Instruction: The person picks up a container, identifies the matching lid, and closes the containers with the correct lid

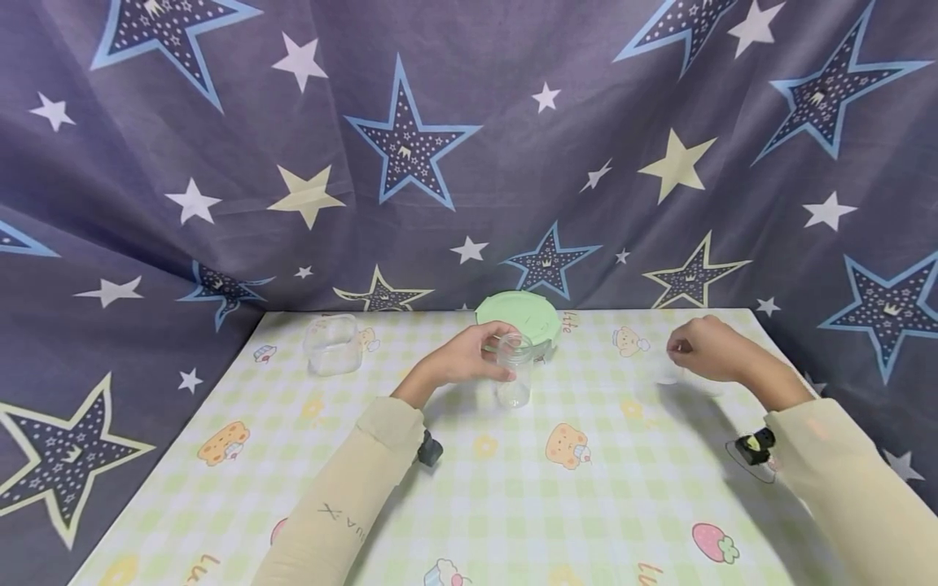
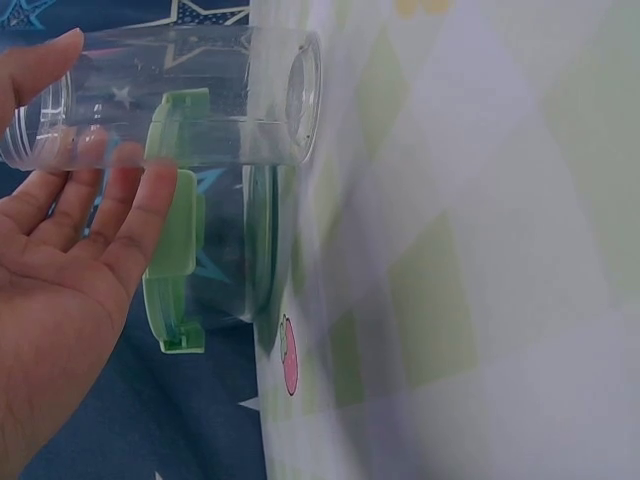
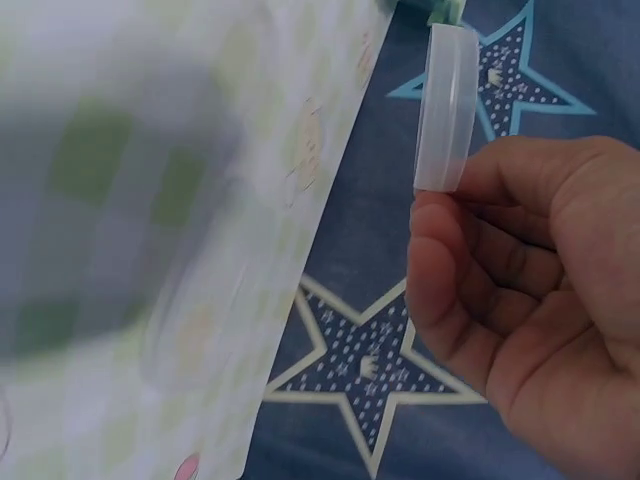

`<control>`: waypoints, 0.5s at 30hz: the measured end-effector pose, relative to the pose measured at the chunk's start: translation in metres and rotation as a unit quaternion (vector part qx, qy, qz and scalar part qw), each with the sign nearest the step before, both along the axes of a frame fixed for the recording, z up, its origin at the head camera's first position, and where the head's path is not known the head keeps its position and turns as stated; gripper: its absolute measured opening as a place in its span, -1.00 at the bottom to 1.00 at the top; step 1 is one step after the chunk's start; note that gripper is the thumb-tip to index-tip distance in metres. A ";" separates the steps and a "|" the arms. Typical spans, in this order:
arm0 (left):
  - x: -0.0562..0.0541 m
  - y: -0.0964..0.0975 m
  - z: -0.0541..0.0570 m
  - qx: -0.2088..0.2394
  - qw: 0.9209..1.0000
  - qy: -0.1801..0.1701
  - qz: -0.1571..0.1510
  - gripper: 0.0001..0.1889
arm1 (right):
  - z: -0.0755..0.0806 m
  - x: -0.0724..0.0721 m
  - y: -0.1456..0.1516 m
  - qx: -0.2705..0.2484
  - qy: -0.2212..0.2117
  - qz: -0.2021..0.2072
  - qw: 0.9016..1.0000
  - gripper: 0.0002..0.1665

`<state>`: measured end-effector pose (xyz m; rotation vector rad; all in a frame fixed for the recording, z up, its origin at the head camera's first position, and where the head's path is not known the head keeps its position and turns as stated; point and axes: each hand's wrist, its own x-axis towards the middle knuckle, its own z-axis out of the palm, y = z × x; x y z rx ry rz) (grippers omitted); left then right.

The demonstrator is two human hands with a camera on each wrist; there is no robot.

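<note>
My left hand (image 1: pixel 479 354) grips a clear, open-topped plastic jar (image 1: pixel 515 382) that stands upright, near the middle of the table. In the left wrist view the thumb and fingers lie around the upper part of the jar (image 2: pixel 210 95). Off to the right, my right hand (image 1: pixel 707 348) is raised over the table. Between its thumb and fingertips it pinches a translucent white lid (image 3: pixel 447 110) by the edge, seen side-on in the right wrist view. Behind the jar sits a round clear container with a green clip lid (image 1: pixel 519 316).
A clear, roughly square container (image 1: pixel 333 348) stands at the back left. On the table below my right hand lies a flat, transparent piece (image 3: pixel 195 320), hard to make out. The checked tablecloth (image 1: pixel 476 496) runs back to a star-patterned curtain (image 1: pixel 469 89).
</note>
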<state>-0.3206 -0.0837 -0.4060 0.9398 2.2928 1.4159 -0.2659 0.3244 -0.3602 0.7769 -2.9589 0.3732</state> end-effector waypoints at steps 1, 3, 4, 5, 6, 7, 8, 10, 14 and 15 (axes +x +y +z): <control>0.000 0.000 0.000 0.001 1.000 0.001 0.000 -0.33 | 0.001 -0.002 -0.004 -0.002 0.002 0.004 1.000 -0.88; 0.000 -0.001 -0.001 0.002 1.000 0.004 0.002 -0.34 | 0.003 -0.005 -0.012 -0.005 0.005 0.010 1.000 -0.89; -0.001 -0.001 -0.001 0.004 1.000 0.005 0.002 -0.34 | 0.005 -0.007 -0.016 -0.006 0.004 0.012 1.000 -0.89; -0.001 -0.001 -0.002 0.005 1.000 0.006 0.002 -0.34 | 0.006 -0.009 -0.019 -0.006 0.004 0.013 1.000 -0.89; -0.001 -0.001 -0.002 0.006 1.000 0.007 0.002 -0.34 | 0.007 -0.010 -0.023 -0.006 0.003 0.014 1.000 -0.88; -0.001 -0.001 -0.002 0.006 1.000 0.008 0.001 -0.34 | 0.008 -0.012 -0.028 -0.006 0.003 0.015 1.000 -0.87; -0.002 -0.001 -0.002 0.007 1.000 0.007 0.000 -0.34 | 0.010 -0.013 -0.032 -0.009 0.004 0.016 1.000 -0.87; -0.002 -0.001 -0.002 0.007 1.000 0.005 -0.001 -0.33 | 0.012 -0.015 -0.040 -0.012 0.006 0.017 1.000 -0.86; -0.001 0.000 -0.002 0.007 1.000 0.001 0.000 -0.33 | 0.016 -0.022 -0.057 -0.023 0.017 0.025 0.999 -0.84; 0.000 0.000 -0.001 0.007 1.000 0.000 0.002 -0.34 | 0.017 -0.024 -0.062 -0.027 0.019 0.025 0.999 -0.83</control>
